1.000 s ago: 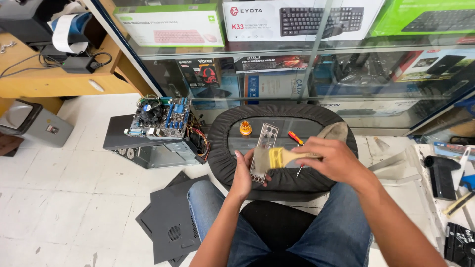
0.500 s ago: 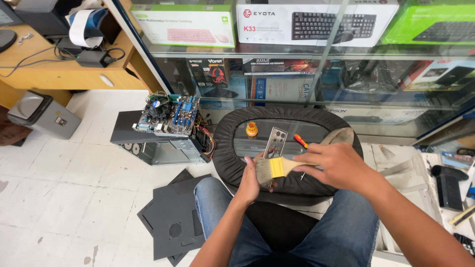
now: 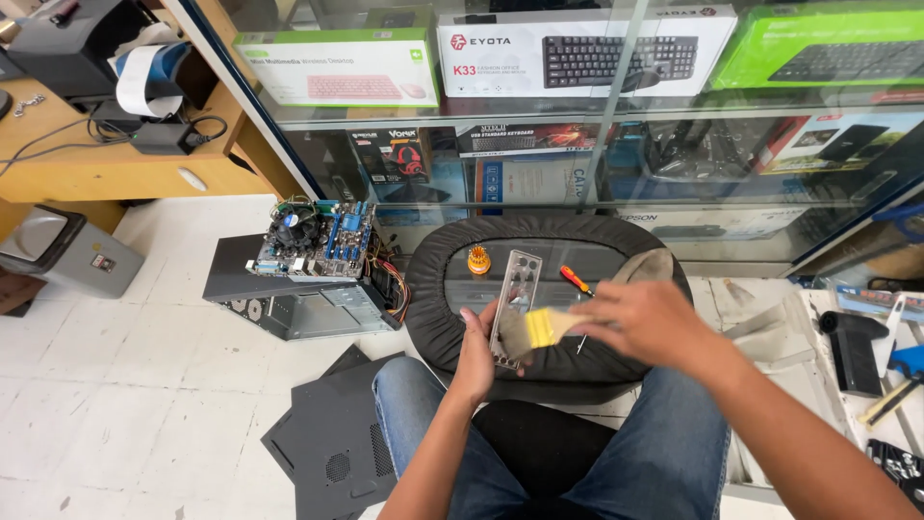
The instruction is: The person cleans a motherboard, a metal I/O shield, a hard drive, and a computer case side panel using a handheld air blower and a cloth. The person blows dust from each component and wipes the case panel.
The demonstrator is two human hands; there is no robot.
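Two bare hands meet above your lap. Your left hand (image 3: 476,351) is closed around the near edge of a metal plate (image 3: 514,303) full of cut-out holes, holding it upright and tilted slightly. Your right hand (image 3: 647,323) grips a yellow brush (image 3: 535,328), its bristles touching the near part of the plate. Both are held just over a round black stool (image 3: 549,299) directly in front of your knees. On the stool's seat lie an orange screwdriver bit holder (image 3: 478,259) to the left, a red screwdriver (image 3: 577,280) and a folded cloth (image 3: 647,266) to the right. Farther left, a circuit board (image 3: 318,239) rests on a computer case (image 3: 289,299) on the floor. Dark panels (image 3: 332,438) lie near your left knee. Beyond the stool stands a glass display cabinet (image 3: 597,154).
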